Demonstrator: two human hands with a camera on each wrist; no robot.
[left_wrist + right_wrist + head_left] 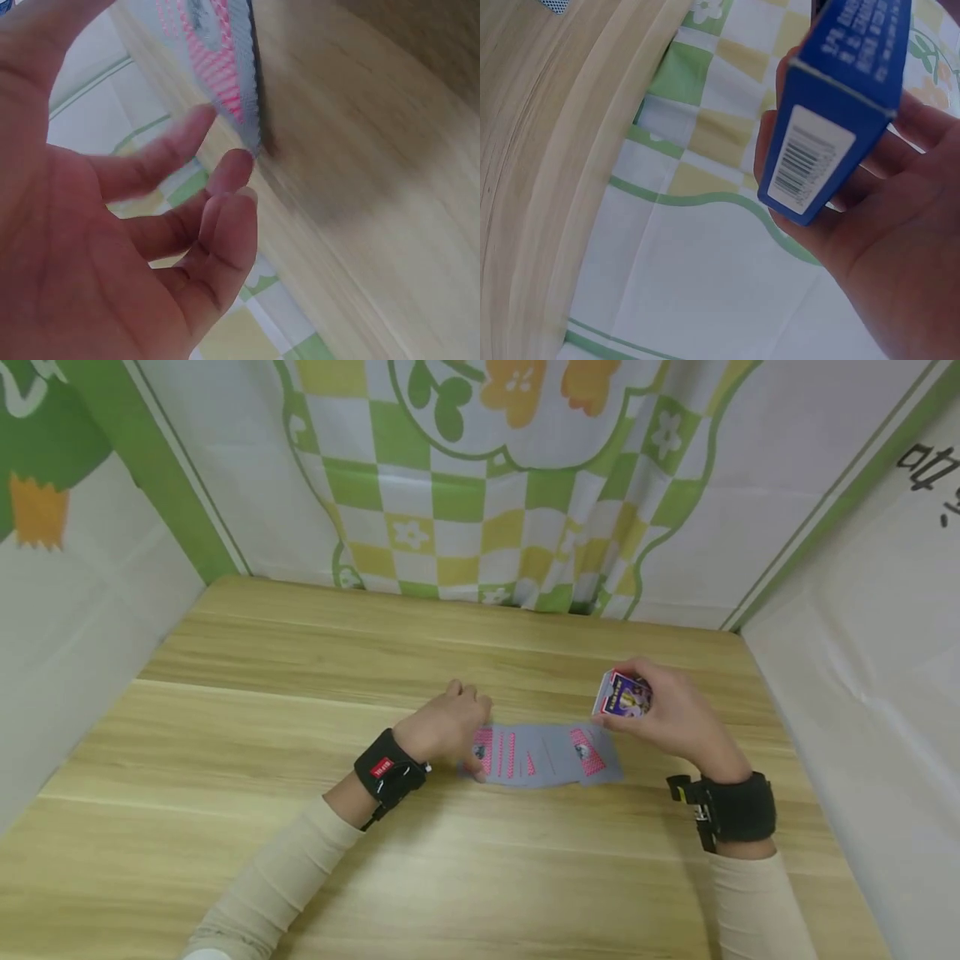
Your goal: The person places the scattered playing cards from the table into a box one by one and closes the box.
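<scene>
A row of overlapping playing cards [540, 756], grey-edged with pink patterned backs, lies spread across the wooden table. My left hand [450, 722] is at the row's left end, its fingers loosely bent. In the left wrist view, the fingertips of that hand [172, 217] are by a corner of the cards [225, 67]; whether they press on it I cannot tell. Above the row's right end, my right hand [675, 710] grips a small card box [628, 695] between thumb and fingers. Its blue end with a white barcode label [810, 157] faces the right wrist camera.
The wooden table [247, 760] reaches back to a green, yellow and white checked curtain [480, 518]. White fabric walls stand at the left [75, 635] and right [862, 635]. Each wrist wears a black strap.
</scene>
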